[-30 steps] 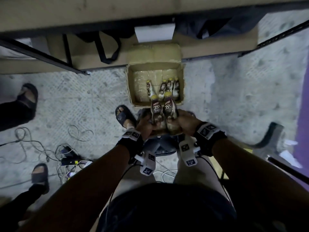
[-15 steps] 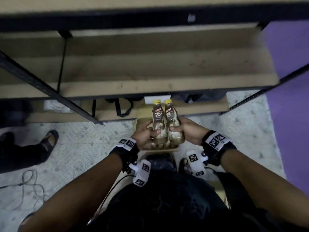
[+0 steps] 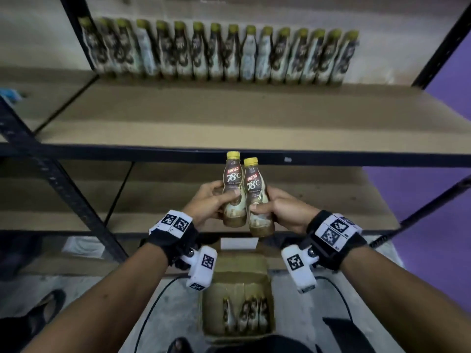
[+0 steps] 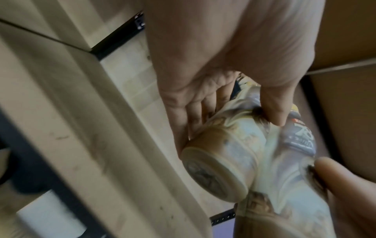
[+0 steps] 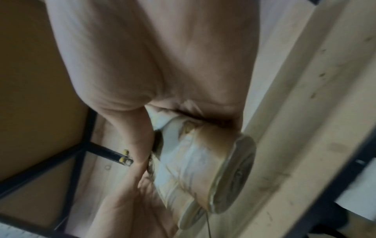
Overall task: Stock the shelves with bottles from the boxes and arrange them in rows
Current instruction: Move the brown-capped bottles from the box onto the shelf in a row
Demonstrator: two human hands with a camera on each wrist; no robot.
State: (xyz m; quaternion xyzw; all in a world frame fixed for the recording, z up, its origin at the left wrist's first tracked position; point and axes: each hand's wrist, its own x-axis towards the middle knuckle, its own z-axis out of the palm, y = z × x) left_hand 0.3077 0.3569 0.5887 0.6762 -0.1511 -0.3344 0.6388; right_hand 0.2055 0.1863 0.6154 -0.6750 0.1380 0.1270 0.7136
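I hold two yellow-capped coffee bottles upright and side by side in front of the shelf's black front rail. My left hand (image 3: 214, 200) grips the left bottle (image 3: 232, 184) around its lower body, and my right hand (image 3: 275, 208) grips the right bottle (image 3: 254, 192). The left wrist view shows the left bottle's base (image 4: 213, 173) under my left hand (image 4: 223, 112). The right wrist view shows the right bottle's base (image 5: 230, 173) against my right hand (image 5: 162, 112). A long row of bottles (image 3: 219, 52) stands at the back of the upper shelf (image 3: 229, 118).
An open cardboard box (image 3: 239, 296) with several bottles (image 3: 244, 314) lies on the floor below my hands. Black shelf posts (image 3: 51, 179) rise at left and right. A purple wall (image 3: 433, 194) is at right. A sandalled foot (image 3: 43, 307) and cables are on the floor.
Both hands have lifted the two bottles from the box on the floor up to the shelf's front rail. My view has tilted up, bringing the upper shelf's bottle row into sight.
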